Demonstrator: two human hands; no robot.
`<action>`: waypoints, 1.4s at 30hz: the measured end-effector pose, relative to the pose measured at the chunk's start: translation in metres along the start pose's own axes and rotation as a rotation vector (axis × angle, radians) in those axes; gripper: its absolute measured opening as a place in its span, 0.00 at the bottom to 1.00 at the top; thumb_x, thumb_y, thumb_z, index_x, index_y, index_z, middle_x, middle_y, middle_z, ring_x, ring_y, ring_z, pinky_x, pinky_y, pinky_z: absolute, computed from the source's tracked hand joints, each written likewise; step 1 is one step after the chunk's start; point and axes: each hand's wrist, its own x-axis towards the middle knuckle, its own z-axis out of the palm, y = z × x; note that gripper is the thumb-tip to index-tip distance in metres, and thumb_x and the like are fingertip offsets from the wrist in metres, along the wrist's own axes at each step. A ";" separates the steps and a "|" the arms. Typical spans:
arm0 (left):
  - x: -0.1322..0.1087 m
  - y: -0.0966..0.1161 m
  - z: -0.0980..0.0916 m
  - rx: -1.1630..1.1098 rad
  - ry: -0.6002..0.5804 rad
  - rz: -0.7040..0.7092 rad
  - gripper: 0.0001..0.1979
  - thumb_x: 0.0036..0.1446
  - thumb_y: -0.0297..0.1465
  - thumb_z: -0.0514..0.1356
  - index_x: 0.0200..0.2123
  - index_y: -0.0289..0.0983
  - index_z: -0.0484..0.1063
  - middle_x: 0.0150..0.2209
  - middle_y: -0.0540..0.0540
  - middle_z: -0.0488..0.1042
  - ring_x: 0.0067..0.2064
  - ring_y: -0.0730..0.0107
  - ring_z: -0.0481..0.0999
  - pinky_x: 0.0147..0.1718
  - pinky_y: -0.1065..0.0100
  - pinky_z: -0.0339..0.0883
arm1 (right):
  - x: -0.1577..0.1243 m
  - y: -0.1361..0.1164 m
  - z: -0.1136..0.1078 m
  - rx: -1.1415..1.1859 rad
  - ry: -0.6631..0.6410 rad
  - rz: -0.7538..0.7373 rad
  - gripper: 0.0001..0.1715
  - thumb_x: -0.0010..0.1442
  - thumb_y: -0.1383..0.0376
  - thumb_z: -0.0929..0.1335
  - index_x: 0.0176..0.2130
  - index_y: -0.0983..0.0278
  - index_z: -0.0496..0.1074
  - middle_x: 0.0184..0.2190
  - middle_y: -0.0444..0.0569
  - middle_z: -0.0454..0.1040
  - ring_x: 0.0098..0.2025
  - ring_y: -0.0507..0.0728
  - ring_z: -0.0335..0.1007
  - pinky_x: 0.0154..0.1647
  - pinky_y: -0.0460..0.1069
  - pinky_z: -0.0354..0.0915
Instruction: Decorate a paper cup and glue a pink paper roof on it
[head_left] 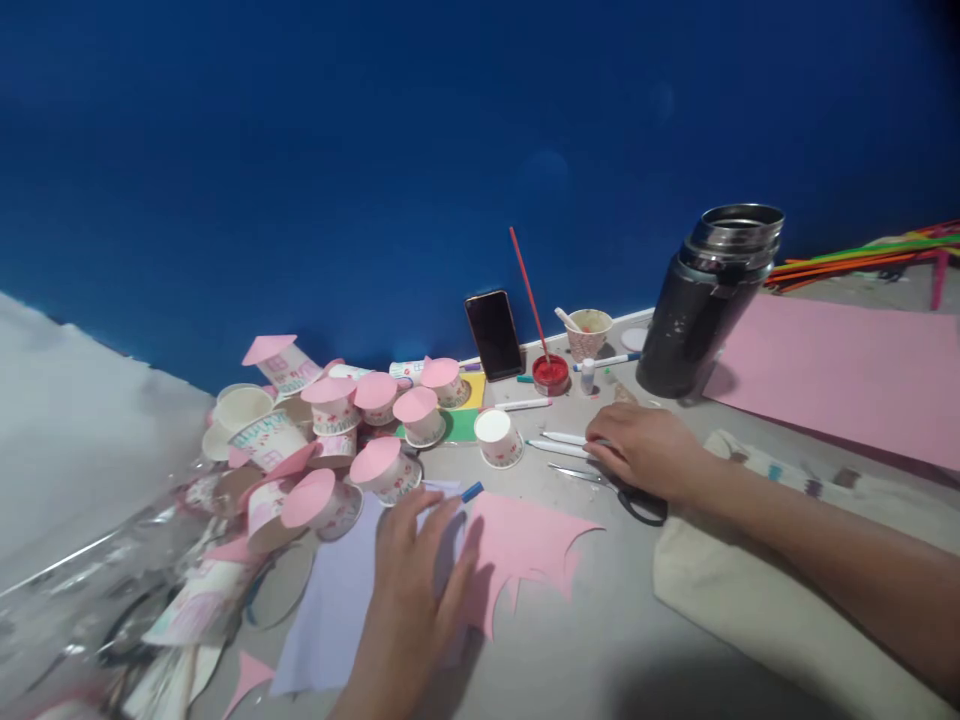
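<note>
**Hand Positions and Working Area**

Your left hand (420,570) is spread above the lavender paper (330,610); you cannot tell whether it makes contact. Your right hand (645,450) bends its fingers at the ends of two white markers (560,449); you cannot tell whether they pinch.

Open room: the gray tabletop (600,600) between the pink paper (517,540), with its scalloped cut edge, and the soft cream cloth (720,570). Left limit: clustered paper cups (335,414) with pink tops. Rear limit: the blue wall (450,150). Steel-bladed scissors (611,485) with black handles lie just beside your right hand.
</note>
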 end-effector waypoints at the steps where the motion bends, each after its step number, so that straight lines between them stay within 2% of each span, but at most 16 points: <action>1: -0.004 0.005 0.003 -0.013 -0.047 0.065 0.25 0.63 0.29 0.63 0.62 0.46 0.69 0.59 0.36 0.71 0.64 0.43 0.69 0.59 0.42 0.68 | 0.001 0.001 0.001 -0.014 -0.011 0.023 0.12 0.70 0.60 0.66 0.42 0.62 0.77 0.43 0.55 0.81 0.47 0.64 0.76 0.40 0.54 0.65; 4: 0.000 0.028 0.018 -0.112 -0.143 0.210 0.23 0.62 0.27 0.62 0.60 0.42 0.69 0.57 0.35 0.74 0.64 0.44 0.70 0.57 0.45 0.70 | 0.004 0.002 0.005 -0.056 -0.034 0.065 0.13 0.68 0.57 0.69 0.43 0.64 0.77 0.43 0.56 0.80 0.45 0.65 0.77 0.38 0.53 0.65; 7: 0.020 0.051 0.034 -0.173 -0.270 0.354 0.22 0.57 0.25 0.66 0.54 0.39 0.71 0.54 0.35 0.77 0.60 0.43 0.74 0.55 0.45 0.72 | 0.005 0.001 0.006 -0.096 -0.060 0.085 0.13 0.67 0.56 0.70 0.44 0.63 0.77 0.43 0.56 0.79 0.45 0.64 0.77 0.38 0.52 0.65; 9: 0.032 0.057 0.043 -0.178 -0.319 0.384 0.20 0.55 0.26 0.69 0.51 0.38 0.72 0.51 0.37 0.79 0.57 0.43 0.76 0.54 0.44 0.72 | 0.006 0.000 0.005 -0.112 -0.070 0.094 0.13 0.67 0.56 0.70 0.43 0.63 0.77 0.43 0.55 0.79 0.46 0.64 0.77 0.38 0.52 0.65; 11: 0.037 0.056 0.049 -0.191 -0.308 0.382 0.17 0.57 0.26 0.69 0.49 0.37 0.72 0.48 0.39 0.79 0.55 0.45 0.77 0.54 0.45 0.73 | 0.007 0.001 0.004 -0.118 -0.078 0.105 0.13 0.68 0.56 0.69 0.43 0.63 0.77 0.43 0.56 0.79 0.47 0.64 0.77 0.39 0.52 0.65; 14: 0.036 0.044 0.054 -0.239 -0.222 0.375 0.12 0.62 0.27 0.64 0.49 0.38 0.73 0.46 0.39 0.80 0.53 0.51 0.78 0.52 0.52 0.73 | 0.008 0.005 0.002 -0.116 -0.088 0.138 0.15 0.69 0.56 0.68 0.43 0.64 0.77 0.44 0.57 0.79 0.48 0.65 0.76 0.40 0.53 0.66; 18: 0.031 0.030 0.054 -0.276 -0.125 0.337 0.09 0.66 0.29 0.61 0.49 0.41 0.74 0.44 0.41 0.81 0.48 0.56 0.80 0.50 0.57 0.73 | 0.009 0.009 0.002 -0.111 -0.092 0.190 0.16 0.70 0.55 0.67 0.46 0.65 0.77 0.46 0.59 0.78 0.51 0.66 0.74 0.41 0.53 0.65; 22: 0.032 0.027 0.054 -0.300 -0.154 0.313 0.08 0.66 0.28 0.61 0.48 0.41 0.75 0.40 0.44 0.81 0.46 0.59 0.80 0.48 0.60 0.72 | 0.009 0.009 0.004 -0.082 -0.070 0.197 0.18 0.70 0.52 0.67 0.47 0.63 0.76 0.48 0.57 0.78 0.52 0.65 0.73 0.42 0.52 0.65; 28: 0.025 0.033 0.056 -0.296 -0.241 0.265 0.06 0.68 0.30 0.59 0.45 0.39 0.75 0.37 0.42 0.80 0.42 0.60 0.78 0.45 0.59 0.71 | 0.005 0.010 0.014 0.019 0.148 0.017 0.15 0.72 0.58 0.64 0.39 0.62 0.78 0.39 0.52 0.80 0.44 0.62 0.75 0.42 0.53 0.64; 34: 0.024 0.041 0.051 -0.281 -0.212 0.223 0.09 0.70 0.33 0.57 0.44 0.38 0.77 0.37 0.43 0.81 0.43 0.62 0.79 0.46 0.59 0.69 | -0.001 0.007 0.022 0.047 0.249 -0.136 0.18 0.73 0.59 0.62 0.37 0.61 0.78 0.37 0.52 0.81 0.41 0.61 0.76 0.39 0.53 0.63; 37: 0.031 0.033 0.043 -0.207 -0.170 0.119 0.13 0.70 0.31 0.54 0.36 0.39 0.77 0.35 0.44 0.80 0.40 0.63 0.78 0.44 0.61 0.68 | -0.004 0.005 0.023 0.022 0.306 -0.172 0.21 0.74 0.57 0.61 0.37 0.60 0.78 0.37 0.53 0.81 0.41 0.62 0.76 0.38 0.54 0.63; 38: 0.034 0.028 0.039 -0.140 -0.148 0.042 0.14 0.69 0.31 0.54 0.33 0.39 0.76 0.33 0.44 0.79 0.38 0.63 0.77 0.42 0.61 0.68 | -0.004 0.005 0.024 0.016 0.319 -0.178 0.22 0.74 0.56 0.60 0.37 0.60 0.78 0.37 0.53 0.81 0.41 0.63 0.76 0.38 0.54 0.62; 42: 0.046 0.007 0.023 -0.049 -0.083 -0.161 0.09 0.66 0.27 0.56 0.35 0.37 0.76 0.36 0.40 0.79 0.42 0.56 0.76 0.44 0.57 0.67 | -0.004 0.006 0.028 0.021 0.346 -0.181 0.21 0.73 0.57 0.62 0.37 0.61 0.79 0.37 0.53 0.82 0.41 0.62 0.77 0.39 0.54 0.63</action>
